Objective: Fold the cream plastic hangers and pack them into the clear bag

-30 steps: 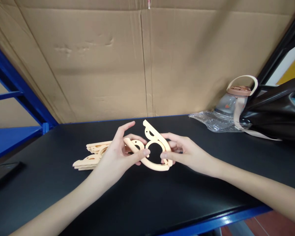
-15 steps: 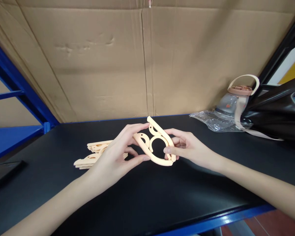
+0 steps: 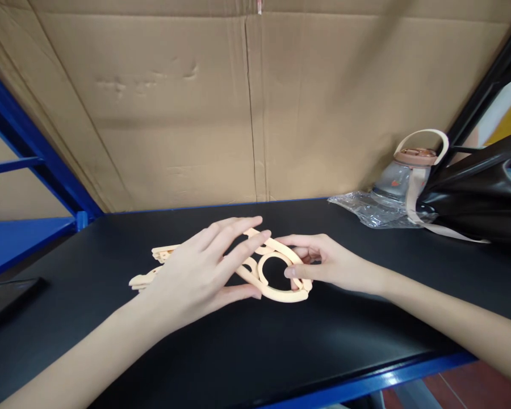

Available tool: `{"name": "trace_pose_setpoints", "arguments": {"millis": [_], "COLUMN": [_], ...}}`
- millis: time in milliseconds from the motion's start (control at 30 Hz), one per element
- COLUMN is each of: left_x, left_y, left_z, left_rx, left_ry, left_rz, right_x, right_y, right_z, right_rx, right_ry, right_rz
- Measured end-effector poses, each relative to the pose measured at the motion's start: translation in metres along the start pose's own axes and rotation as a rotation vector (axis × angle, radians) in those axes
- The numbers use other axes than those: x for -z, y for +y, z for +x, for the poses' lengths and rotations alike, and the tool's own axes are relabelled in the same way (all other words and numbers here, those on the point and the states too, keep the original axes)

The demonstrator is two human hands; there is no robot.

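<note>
A cream folding clothes hanger, its two arms folded up around a curved hook, is between my hands just over the dark tabletop. My right hand is closed on the hinged end, thumb on the near side and fingers behind. My left hand spans the free ends of the arms, with long fingers stretched over the upper arm and the thumb against the lower one. Behind my left hand lies a stack of similar cream hangers, mostly hidden by it.
Blue metal framing stands at the left, above a dark flat device. A cardboard panel closes off the back. At the right, a strapped clear bottle sits by crinkled plastic wrap and a black bag.
The hanger has come down and tilted flatter. My left hand has turned over it, its fingers now extended across the arms. My right hand keeps its hold, slightly lower.
</note>
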State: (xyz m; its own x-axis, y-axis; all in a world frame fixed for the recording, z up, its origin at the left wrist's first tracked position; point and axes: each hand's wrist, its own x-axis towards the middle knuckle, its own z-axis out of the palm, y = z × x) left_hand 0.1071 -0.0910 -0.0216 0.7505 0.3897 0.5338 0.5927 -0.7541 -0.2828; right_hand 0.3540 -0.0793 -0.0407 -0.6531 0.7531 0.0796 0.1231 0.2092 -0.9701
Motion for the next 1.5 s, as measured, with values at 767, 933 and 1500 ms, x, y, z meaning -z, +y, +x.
{"name": "trace_pose_setpoints", "arguments": {"millis": [767,933,1500], "left_x": [0.002,-0.001,-0.001], "left_y": [0.009,0.023,0.034], "left_z": [0.007,0.010,0.013], "left_rx": [-0.116,-0.142,-0.083], "left_ry": [-0.163,-0.146,-0.193], "left_rz": [-0.100,-0.029,-0.099], "right_x": [-0.007,-0.011,-0.015], "right_y": [-0.007,-0.006,-0.003], "right_z": [-0.002,0.000,0.004], "right_rx": [-0.058,-0.195,-0.242], "right_ry": [-0.109,-0.214,-0.142], "right_rz": [0.137,0.153,0.148]}}
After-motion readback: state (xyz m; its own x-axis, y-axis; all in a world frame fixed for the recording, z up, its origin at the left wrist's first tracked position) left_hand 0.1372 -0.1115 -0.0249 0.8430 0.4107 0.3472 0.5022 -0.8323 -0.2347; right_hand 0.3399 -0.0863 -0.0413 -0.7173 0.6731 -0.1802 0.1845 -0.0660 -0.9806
